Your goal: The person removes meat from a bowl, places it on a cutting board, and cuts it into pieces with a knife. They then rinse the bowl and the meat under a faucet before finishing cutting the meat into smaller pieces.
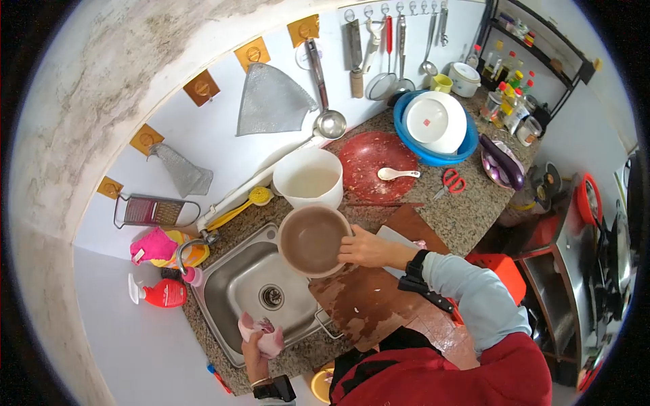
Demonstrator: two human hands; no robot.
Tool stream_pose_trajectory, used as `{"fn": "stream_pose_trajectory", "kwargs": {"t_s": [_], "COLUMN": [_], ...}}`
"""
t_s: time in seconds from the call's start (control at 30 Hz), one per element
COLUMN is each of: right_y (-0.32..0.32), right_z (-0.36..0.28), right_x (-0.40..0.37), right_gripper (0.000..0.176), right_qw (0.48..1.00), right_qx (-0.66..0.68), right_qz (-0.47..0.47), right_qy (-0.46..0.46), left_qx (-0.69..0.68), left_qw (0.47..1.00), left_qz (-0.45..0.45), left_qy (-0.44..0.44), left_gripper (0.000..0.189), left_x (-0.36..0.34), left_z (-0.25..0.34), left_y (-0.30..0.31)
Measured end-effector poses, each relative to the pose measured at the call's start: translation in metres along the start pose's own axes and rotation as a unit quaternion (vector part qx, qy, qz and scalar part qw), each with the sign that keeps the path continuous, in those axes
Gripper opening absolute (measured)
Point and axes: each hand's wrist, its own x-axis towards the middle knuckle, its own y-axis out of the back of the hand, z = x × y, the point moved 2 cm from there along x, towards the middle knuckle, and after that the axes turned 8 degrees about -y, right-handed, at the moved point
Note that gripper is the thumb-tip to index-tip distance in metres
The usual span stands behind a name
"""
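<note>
My right hand (365, 248) grips the rim of a tan bowl (311, 240), thumb and fingers pinched on its right side. The bowl's brown inside faces up, and it overlaps the sink's upper right corner. Low over the near end of the steel sink (247, 291), my left hand (256, 355) is closed around a pale pink piece of raw meat (271, 342) with a darker red patch. Beneath my right forearm lies a wet brown cutting board (359, 308), and a black knife handle (437, 298) shows beside the sleeve.
Behind the bowl stands a white bucket (308, 172). A red lid-like disc (359, 152) bears a white spoon (398, 174), with red scissors (452, 181) alongside. A faucet (183, 257) and red spray bottle (164, 294) border the sink's left. Blue basin (399, 125) and eggplant (502, 164) sit farther right.
</note>
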Motion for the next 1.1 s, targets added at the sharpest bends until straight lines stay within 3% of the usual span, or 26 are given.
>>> {"fn": "stream_pose_trajectory", "kwargs": {"t_s": [0.27,0.33,0.4,0.47,0.53,0.57,0.63,0.7,0.77,0.8,1.0,1.1], "right_y": [-0.022,-0.023,-0.019,-0.002,0.033,0.045,0.066,0.058,0.058,0.057,0.034,0.020], "right_z": [0.006,0.006,0.005,0.001,-0.001,-0.004,-0.007,-0.019,-0.051,-0.067,-0.109,-0.113], "right_x": [0.023,0.031,0.034,0.033,0.024,0.011,-0.038,-0.102,-0.151,-0.165,-0.196,-0.202], "right_gripper": [0.017,0.016,0.016,0.017,0.025,0.025,0.027,0.025,0.030,0.038,0.056,0.054], "right_qw": [0.999,0.995,0.997,0.998,0.994,0.994,0.949,0.920,0.896,0.865,0.829,0.807], "right_qx": [-0.010,-0.043,-0.026,-0.011,0.033,0.031,0.086,0.064,0.072,0.064,0.053,0.084], "right_qz": [-0.043,-0.084,-0.076,-0.065,0.079,0.077,0.086,0.011,-0.035,-0.105,-0.086,-0.029], "right_qy": [0.030,0.019,0.006,-0.013,-0.073,-0.076,-0.292,-0.388,-0.438,-0.486,-0.550,-0.584], "left_qx": [0.022,0.026,0.067,0.084,0.173,0.194,0.245,0.302,0.334,0.367,0.439,0.467], "left_qw": [0.998,0.998,0.997,0.996,0.985,0.981,0.968,0.943,0.922,0.898,0.814,0.772], "left_qz": [0.053,0.057,0.025,0.030,0.016,-0.004,-0.054,-0.130,-0.180,-0.223,-0.365,-0.360], "left_qy": [-0.004,-0.015,0.001,-0.007,-0.010,-0.003,-0.005,-0.056,-0.076,-0.095,-0.105,-0.237], "left_gripper": [0.042,0.042,0.050,0.047,0.039,0.039,0.041,0.045,0.044,0.044,0.044,0.044], "left_x": [-0.024,-0.027,-0.029,-0.029,-0.027,-0.031,-0.039,-0.035,-0.042,-0.045,-0.039,-0.036], "left_z": [0.001,0.003,0.003,0.002,-0.003,0.004,0.017,0.006,0.016,0.019,-0.026,-0.050], "left_y": [-0.001,-0.007,-0.012,-0.023,-0.030,-0.047,-0.082,-0.096,-0.132,-0.154,-0.230,-0.235]}}
